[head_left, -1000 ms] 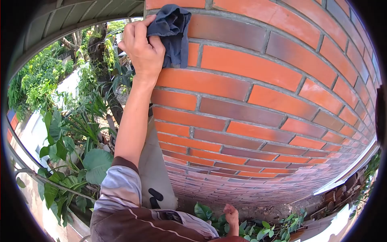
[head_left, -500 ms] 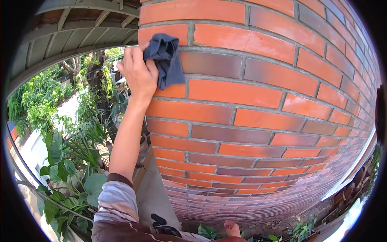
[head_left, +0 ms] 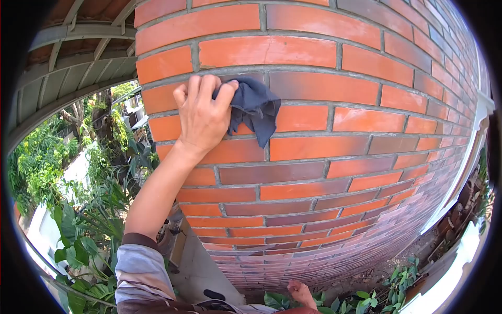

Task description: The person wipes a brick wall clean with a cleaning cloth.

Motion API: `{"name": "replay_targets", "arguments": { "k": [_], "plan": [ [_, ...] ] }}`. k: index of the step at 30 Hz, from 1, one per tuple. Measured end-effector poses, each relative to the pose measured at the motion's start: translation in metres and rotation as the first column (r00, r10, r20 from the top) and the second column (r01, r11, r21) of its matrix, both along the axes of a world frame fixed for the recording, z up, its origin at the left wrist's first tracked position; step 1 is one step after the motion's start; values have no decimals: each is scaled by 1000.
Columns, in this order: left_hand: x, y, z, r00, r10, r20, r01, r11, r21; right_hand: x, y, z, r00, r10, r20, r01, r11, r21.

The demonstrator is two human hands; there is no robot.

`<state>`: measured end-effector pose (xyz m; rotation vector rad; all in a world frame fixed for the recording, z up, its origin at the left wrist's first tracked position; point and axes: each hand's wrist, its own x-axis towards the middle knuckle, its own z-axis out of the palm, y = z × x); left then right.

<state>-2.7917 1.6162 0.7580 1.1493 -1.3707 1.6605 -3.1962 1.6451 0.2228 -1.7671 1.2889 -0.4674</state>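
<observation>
A dark blue-grey cloth [head_left: 256, 111], bunched up with a loose corner hanging down, lies against the face of the brick wall [head_left: 319, 86]. My left hand [head_left: 206, 112] grips it, the fingers bent and the thumb side towards the cloth. The glazed orange and purplish bricks have grey mortar joints between them. Low in the view, near the foot of the wall, my right hand [head_left: 300, 292] is loosely curled, with nothing visible in it. Its inner side is partly hidden.
Leafy plants [head_left: 78, 235] crowd the left side, beyond the wall's corner. A ribbed roof [head_left: 78, 47] overhangs at upper left. Small plants [head_left: 366, 301] grow along the wall's base, and a white ledge [head_left: 455, 272] runs at lower right. Pale paving [head_left: 201, 267] lies below.
My left hand has moved the cloth right and down along the bricks, away from the wall's corner. The view has shifted, and my right hand stays low.
</observation>
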Motion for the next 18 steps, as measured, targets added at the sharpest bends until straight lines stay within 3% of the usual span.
{"name": "replay_targets", "arguments": {
  "k": [4,6,11,14,16,18],
  "plan": [
    [16,-11,89,961,121,-248,-198,929,-313,3,-1,4,1000,-13,-9,13,1000,-3],
    [-15,-37,100,988,36,-151,-88,932,-351,7,-7,2,1000,-2,-3,2,999,-48],
    [-129,-111,59,959,-206,192,221,973,-59,44,-17,37,999,32,-23,-33,998,-47],
    [-125,-112,66,954,-188,235,218,970,-109,43,-18,43,998,5,66,-1,998,-67],
    [-101,-87,67,974,-154,169,172,980,-102,24,-22,16,995,-12,102,23,994,-105],
    [-66,-65,61,992,-90,83,100,987,-126,-4,-10,9,995,-94,26,96,992,-88]
  ]
}}
